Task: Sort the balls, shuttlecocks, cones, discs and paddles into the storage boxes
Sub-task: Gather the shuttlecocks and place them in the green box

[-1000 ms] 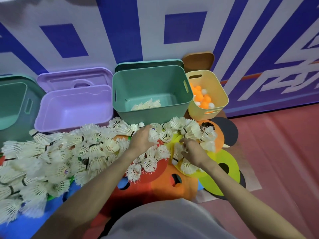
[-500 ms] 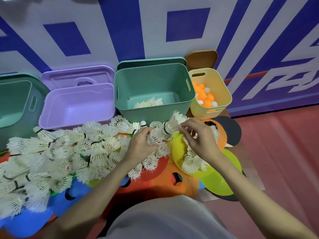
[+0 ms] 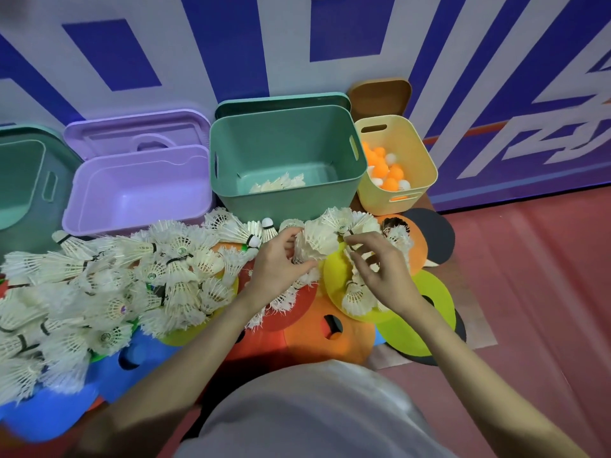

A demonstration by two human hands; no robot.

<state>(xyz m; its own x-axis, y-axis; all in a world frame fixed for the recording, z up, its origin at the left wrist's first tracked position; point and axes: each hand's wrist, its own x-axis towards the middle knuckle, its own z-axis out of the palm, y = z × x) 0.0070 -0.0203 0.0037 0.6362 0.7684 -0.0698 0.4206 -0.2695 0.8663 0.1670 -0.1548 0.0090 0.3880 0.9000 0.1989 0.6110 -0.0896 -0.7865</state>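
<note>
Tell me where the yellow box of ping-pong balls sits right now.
In the head view, the yellow box stands upper right of centre against the wall, immediately right of the green box holding shuttlecocks, with its brown lid propped behind it.

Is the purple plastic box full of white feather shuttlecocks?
No, the purple plastic box looks bare inside; some white feather shuttlecocks lie in the green plastic box.

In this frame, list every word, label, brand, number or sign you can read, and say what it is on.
No text can be read.
Shuttlecocks: small round stickers inside the feather skirts, too small and blurred to read.
Wall: large blue and white shapes, cropped; possibly parts of big characters at the right, not readable.
Green box, purple box, yellow basket, discs: no markings visible.
</note>
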